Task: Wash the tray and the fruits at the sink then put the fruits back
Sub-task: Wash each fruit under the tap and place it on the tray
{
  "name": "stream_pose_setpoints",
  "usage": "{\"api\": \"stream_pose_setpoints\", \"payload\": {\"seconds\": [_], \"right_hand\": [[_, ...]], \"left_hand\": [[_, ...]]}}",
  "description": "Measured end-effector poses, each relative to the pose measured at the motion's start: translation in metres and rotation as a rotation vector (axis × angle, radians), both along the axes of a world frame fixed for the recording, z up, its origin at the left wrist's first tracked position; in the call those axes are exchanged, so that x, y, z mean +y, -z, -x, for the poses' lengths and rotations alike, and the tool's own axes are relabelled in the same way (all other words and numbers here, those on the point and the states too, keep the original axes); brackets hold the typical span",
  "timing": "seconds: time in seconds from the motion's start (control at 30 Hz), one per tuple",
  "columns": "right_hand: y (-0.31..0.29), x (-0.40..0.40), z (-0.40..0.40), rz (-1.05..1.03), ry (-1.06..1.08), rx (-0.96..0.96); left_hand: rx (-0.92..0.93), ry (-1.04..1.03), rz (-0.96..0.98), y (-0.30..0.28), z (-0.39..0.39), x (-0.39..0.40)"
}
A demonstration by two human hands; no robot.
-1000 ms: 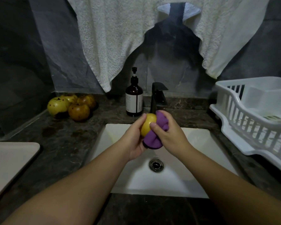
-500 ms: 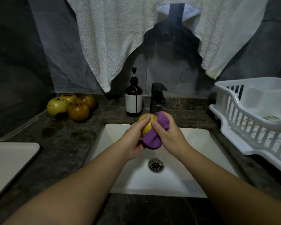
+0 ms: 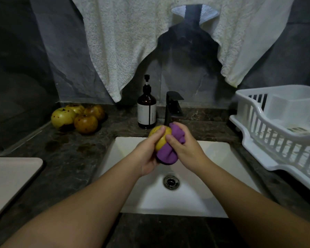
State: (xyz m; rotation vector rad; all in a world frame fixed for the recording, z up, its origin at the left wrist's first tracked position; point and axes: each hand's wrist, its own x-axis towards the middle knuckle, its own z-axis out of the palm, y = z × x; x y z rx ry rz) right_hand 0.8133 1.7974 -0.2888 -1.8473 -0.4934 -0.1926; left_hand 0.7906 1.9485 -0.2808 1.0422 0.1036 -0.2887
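In the centre of the frame, above the sink, a yellow fruit is gripped by the left hand, fingers curled around it, while a purple cloth is pinched against it by the right hand. The fruit is judged firm, round and probably slippery when wet, so it should be cupped around its widest part. Four more fruits are seen at the middle left, and the tray at the left edge.

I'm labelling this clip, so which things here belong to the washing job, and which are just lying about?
In the job:
yellow fruit, gripped by left hand
purple cloth, gripped by right hand
sink
faucet
four fruits on the counter
tray

Lying about:
soap bottle
white dish rack
hanging towel
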Motion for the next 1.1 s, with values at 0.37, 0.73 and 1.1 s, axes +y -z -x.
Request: {"api": "stream_pose_setpoints", "payload": {"seconds": [0.37, 0.73, 1.1], "right_hand": [[0.003, 0.004, 0.0047, 0.189, 0.02, -0.089], [0.0017, -0.0005, -0.0012, -0.005, 0.015, -0.007], [0.005, 0.0045, 0.0, 0.066, 0.019, -0.026]], "left_hand": [[0.052, 0.049, -0.038, 0.001, 0.0023, -0.0001], [0.013, -0.008, 0.004, -0.0044, 0.0003, 0.0007], [0.058, 0.039, -0.027, -0.0012, 0.0001, 0.0006]]}}
